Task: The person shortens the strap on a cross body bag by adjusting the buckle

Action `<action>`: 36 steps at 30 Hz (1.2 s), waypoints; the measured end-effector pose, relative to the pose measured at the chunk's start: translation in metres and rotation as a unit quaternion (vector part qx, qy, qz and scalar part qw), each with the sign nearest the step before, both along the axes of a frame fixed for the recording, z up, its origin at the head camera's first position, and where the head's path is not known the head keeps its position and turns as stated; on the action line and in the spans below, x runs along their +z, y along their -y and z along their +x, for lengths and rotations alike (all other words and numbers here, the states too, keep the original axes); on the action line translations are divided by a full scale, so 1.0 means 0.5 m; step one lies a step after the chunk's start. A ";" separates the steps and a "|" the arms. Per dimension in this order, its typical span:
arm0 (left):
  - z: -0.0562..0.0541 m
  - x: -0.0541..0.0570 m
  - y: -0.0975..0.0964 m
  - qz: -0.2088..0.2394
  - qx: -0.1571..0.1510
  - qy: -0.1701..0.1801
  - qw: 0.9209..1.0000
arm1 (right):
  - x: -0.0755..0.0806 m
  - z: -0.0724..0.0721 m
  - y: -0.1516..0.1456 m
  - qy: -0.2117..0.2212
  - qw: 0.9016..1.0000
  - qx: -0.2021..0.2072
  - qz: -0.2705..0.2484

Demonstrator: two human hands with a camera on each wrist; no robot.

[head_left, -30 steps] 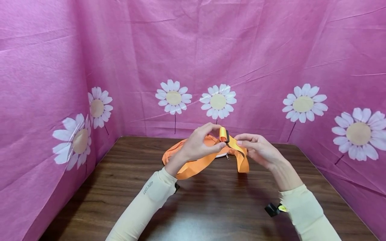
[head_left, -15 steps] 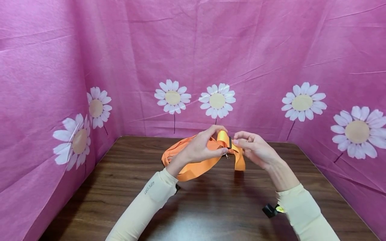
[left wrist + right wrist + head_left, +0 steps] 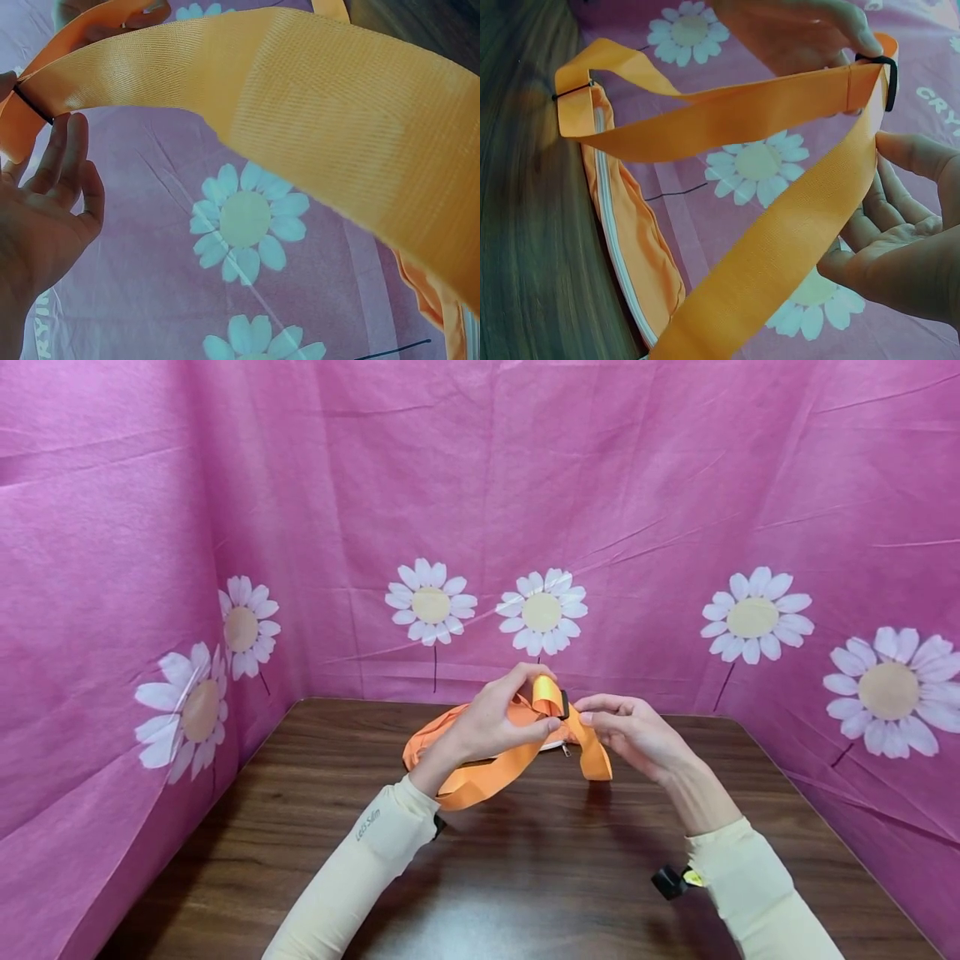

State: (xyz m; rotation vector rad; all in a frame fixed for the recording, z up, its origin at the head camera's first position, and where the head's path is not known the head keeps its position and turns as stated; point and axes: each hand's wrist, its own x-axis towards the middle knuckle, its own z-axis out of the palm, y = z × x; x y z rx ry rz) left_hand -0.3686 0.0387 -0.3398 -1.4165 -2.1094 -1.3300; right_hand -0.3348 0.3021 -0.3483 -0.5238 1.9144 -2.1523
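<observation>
An orange waist bag (image 3: 435, 735) lies on the table, partly behind my left hand (image 3: 491, 718). Its orange strap (image 3: 483, 783) is raised and passes through a black slider buckle (image 3: 565, 704). With thumb and fingertips, my left hand grips the strap at this buckle, where the webbing forms a small loop (image 3: 546, 695). Just right of the buckle, my right hand (image 3: 641, 735) pinches the strap between thumb and fingers; a length of it hangs below. In the right wrist view the bag's white zipper (image 3: 609, 210) shows, and a second black slider (image 3: 574, 91) sits near the bag's end.
The dark wooden table (image 3: 517, 877) has a pink cloth (image 3: 622, 468) with printed daisies standing round its back and sides. A small black object (image 3: 669, 882) hangs at my right wrist, beside the cream sleeve (image 3: 757, 877).
My right hand has shifted slightly left with the strap. The loop at the buckle has grown wider, and the hanging length on the right is shorter. The left hand keeps its hold.
</observation>
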 end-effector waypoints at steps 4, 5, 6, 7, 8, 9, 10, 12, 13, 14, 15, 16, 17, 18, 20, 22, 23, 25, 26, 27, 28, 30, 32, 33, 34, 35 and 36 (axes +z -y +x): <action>0.004 -0.002 -0.004 -0.020 0.011 0.011 1.000 | -0.002 0.002 0.003 -0.001 1.000 -0.001 -0.009; 0.005 -0.002 -0.005 -0.024 0.010 0.015 1.000 | -0.002 0.002 0.003 -0.001 1.000 0.001 -0.013; 0.006 -0.003 -0.006 -0.026 0.007 0.018 0.999 | -0.001 0.003 0.004 -0.001 1.000 0.002 -0.016; 0.007 -0.004 -0.007 -0.029 0.005 0.020 0.999 | 0.000 0.004 0.005 0.000 1.000 0.003 -0.019; 0.007 -0.004 -0.008 -0.031 0.002 0.020 0.999 | 0.001 0.006 0.005 0.000 1.000 0.004 -0.022; 0.008 -0.005 -0.009 -0.033 -0.001 0.020 0.999 | 0.002 0.007 0.005 0.001 1.000 0.005 -0.024; 0.008 -0.006 -0.009 -0.034 -0.004 0.021 0.999 | 0.003 0.008 0.006 0.002 1.000 0.004 -0.025; 0.007 -0.008 -0.010 -0.034 -0.009 0.021 0.999 | 0.005 0.011 0.006 0.006 1.000 -0.001 -0.026; 0.007 -0.009 -0.010 -0.034 -0.010 0.021 0.999 | 0.006 0.012 0.006 0.007 1.000 -0.003 -0.026; 0.007 -0.010 -0.010 -0.034 -0.010 0.021 0.999 | 0.007 0.014 0.007 0.008 1.000 -0.006 -0.027; 0.007 -0.011 -0.011 -0.033 -0.011 0.022 0.999 | 0.008 0.015 0.007 0.010 1.000 -0.009 -0.027; 0.007 -0.012 -0.011 -0.033 -0.011 0.023 0.999 | 0.009 0.016 0.008 0.011 0.999 -0.012 -0.028; 0.008 -0.013 -0.011 -0.033 -0.010 0.021 0.999 | 0.009 0.017 0.008 0.013 0.999 -0.015 -0.028; 0.008 -0.012 -0.012 -0.034 -0.010 0.019 0.999 | 0.010 0.018 0.009 0.013 0.999 -0.019 -0.028; 0.008 -0.012 -0.012 -0.038 -0.005 0.010 0.999 | 0.012 0.020 0.012 0.013 0.999 -0.029 -0.025; 0.008 -0.012 -0.014 -0.046 0.001 0.000 0.999 | 0.014 0.022 0.016 0.010 0.999 -0.042 -0.015; 0.009 -0.012 -0.015 -0.049 0.005 -0.008 0.999 | 0.015 0.024 0.018 0.009 0.999 -0.049 -0.008; 0.008 -0.013 -0.016 -0.057 0.012 -0.021 0.998 | 0.017 0.026 0.022 0.008 0.998 -0.062 0.003; 0.008 -0.013 -0.017 -0.060 0.014 -0.027 0.998 | 0.018 0.027 0.024 0.008 0.998 -0.068 0.007; 0.008 -0.013 -0.018 -0.061 0.016 -0.032 0.997 | 0.019 0.028 0.025 0.009 0.997 -0.073 0.009; 0.008 -0.014 -0.019 -0.062 0.017 -0.035 0.997 | 0.020 0.029 0.026 0.011 0.997 -0.078 0.010; 0.008 -0.014 -0.020 -0.061 0.016 -0.037 0.997 | 0.023 0.031 0.026 0.015 0.996 -0.085 0.010; 0.008 -0.017 -0.021 -0.060 0.016 -0.033 0.998 | 0.026 0.033 0.025 0.017 0.996 -0.090 0.009; 0.008 -0.018 -0.021 -0.061 0.017 -0.029 0.998 | 0.027 0.034 0.025 0.018 0.996 -0.092 0.010; 0.009 -0.019 -0.021 -0.062 0.018 -0.024 0.998 | 0.028 0.034 0.025 0.019 0.995 -0.094 0.008; 0.010 -0.021 -0.022 -0.066 0.021 -0.022 0.997 | 0.030 0.035 0.024 0.020 0.995 -0.095 0.007; 0.010 -0.022 -0.023 -0.070 0.027 -0.022 0.997 | 0.031 0.036 0.024 0.021 0.995 -0.095 0.004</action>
